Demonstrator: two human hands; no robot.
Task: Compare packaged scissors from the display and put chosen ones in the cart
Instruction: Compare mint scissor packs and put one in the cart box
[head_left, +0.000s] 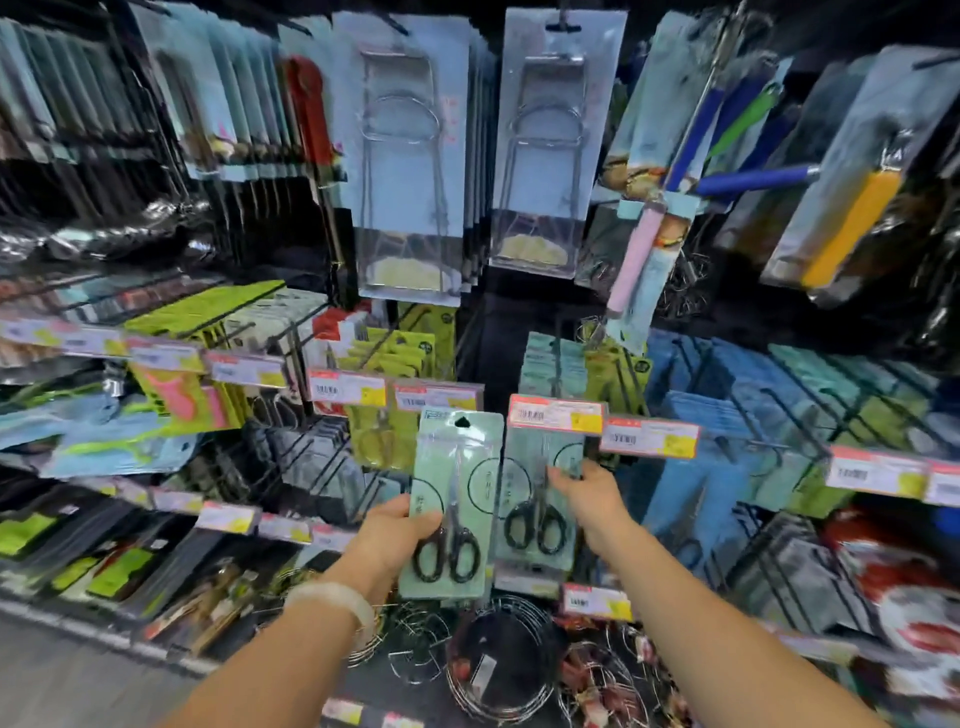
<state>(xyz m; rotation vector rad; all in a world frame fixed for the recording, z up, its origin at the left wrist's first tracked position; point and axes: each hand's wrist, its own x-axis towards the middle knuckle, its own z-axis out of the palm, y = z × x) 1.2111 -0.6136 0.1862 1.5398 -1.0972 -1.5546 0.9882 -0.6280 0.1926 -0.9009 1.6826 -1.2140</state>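
My left hand (392, 535) grips a pale green card pack of black-handled scissors (454, 499) by its left edge, held upright in front of the display. Just to its right a second, matching scissors pack (537, 499) hangs on its peg below a red price tag (556, 414). My right hand (587, 496) pinches that hanging pack at its right edge, thumb on the front. The cart is not in view.
Peg hooks all around carry packaged kitchen tools: green packs (395, 358) behind, blue packs (727, 395) to the right, clear blister packs (410, 156) above. Round wire racks (498, 670) lie on the shelf below my arms. Price tags line the hook ends.
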